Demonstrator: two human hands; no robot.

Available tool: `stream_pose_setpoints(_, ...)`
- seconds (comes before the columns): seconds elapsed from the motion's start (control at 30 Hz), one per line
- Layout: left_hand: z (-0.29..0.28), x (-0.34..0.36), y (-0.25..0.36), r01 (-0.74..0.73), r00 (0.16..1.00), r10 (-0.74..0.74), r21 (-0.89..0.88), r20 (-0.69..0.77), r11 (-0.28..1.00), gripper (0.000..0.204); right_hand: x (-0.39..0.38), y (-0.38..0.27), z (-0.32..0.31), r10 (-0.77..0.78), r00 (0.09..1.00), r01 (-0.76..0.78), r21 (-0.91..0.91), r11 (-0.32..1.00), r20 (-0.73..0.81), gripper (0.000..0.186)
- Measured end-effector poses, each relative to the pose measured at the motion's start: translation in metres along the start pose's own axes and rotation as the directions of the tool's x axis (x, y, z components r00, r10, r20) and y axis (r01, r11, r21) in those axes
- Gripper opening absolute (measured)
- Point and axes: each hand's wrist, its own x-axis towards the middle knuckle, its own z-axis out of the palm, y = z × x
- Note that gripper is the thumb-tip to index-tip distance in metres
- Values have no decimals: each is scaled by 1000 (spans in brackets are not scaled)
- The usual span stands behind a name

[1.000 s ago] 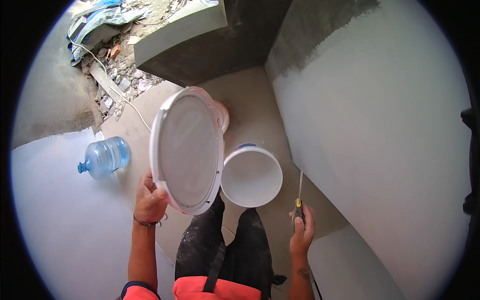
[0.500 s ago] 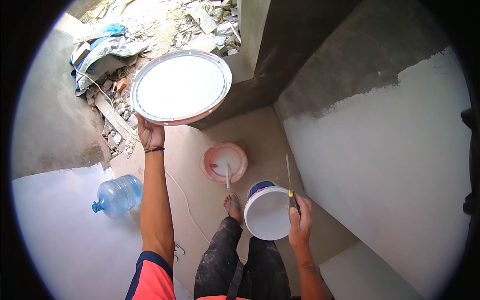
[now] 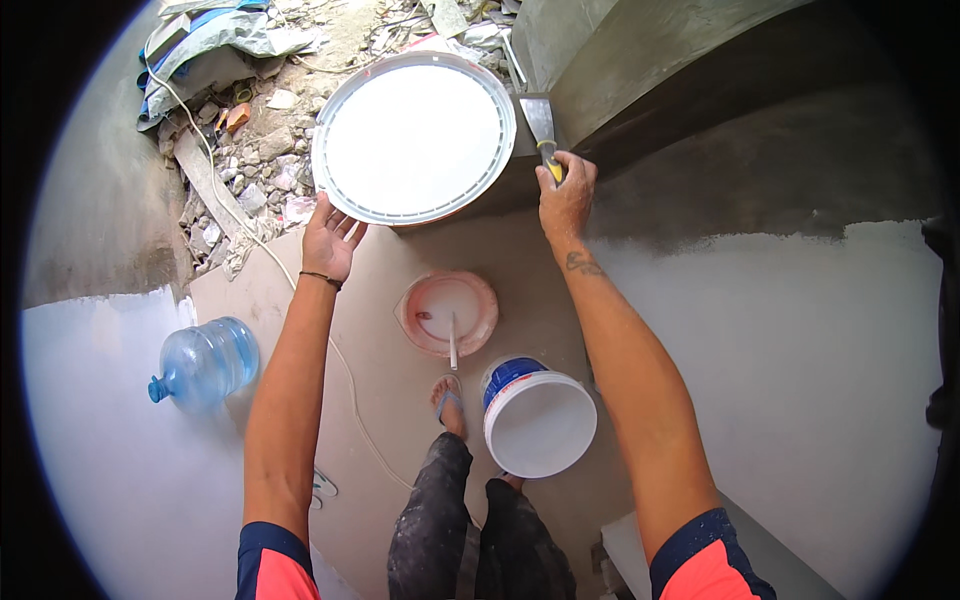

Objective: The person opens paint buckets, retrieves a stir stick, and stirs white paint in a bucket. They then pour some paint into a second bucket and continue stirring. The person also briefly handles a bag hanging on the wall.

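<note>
My left hand (image 3: 331,240) is stretched forward and holds the lower left rim of a round white bucket lid (image 3: 413,137), its flat white face turned up toward me. My right hand (image 3: 566,195) is raised beside it and grips the yellow handle of a putty knife (image 3: 541,128), whose steel blade points up next to the lid's right edge. Below, by my feet, stands an open white bucket with a blue band (image 3: 538,418) full of white paste.
A pink basin with a stick in it (image 3: 449,312) sits on the floor ahead of my sandalled foot. A clear blue water jug (image 3: 202,362) lies at the left. Rubble, a white cable (image 3: 250,235) and tarps lie at top left. Half-coated grey walls (image 3: 800,330) stand right.
My right hand has risen from the bucket's rim to the wall ahead, carrying the putty knife up beside the lid. The lid has shifted right and a little higher.
</note>
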Motion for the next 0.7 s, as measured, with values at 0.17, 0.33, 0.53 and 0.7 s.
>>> stream_pose_setpoints(0.17, -46, -18, -21, 36, 999, -39, 104, 29, 994, 63, 1, 5, 13, 67, 997, -70, 81, 994, 44, 40)
stream_pose_setpoints(0.33, -127, -98, -125, 306, 945, -290, 93, -149, 948, 54, -155, 64, -76, -6, 985, 2, 23, 1000, 174, 46)
stream_pose_setpoints(0.53, -180, -233, -292, 655, 754, -581, 415, -305, 632, 33, -439, 147, -223, 853, 490, -809, -269, 522, 182, 48)
stream_pose_setpoints(0.7, -212, -254, -397, 630, 771, -449, 640, -451, 439, 31, -609, 173, -302, 979, -73, -928, -373, 4, 192, 44)
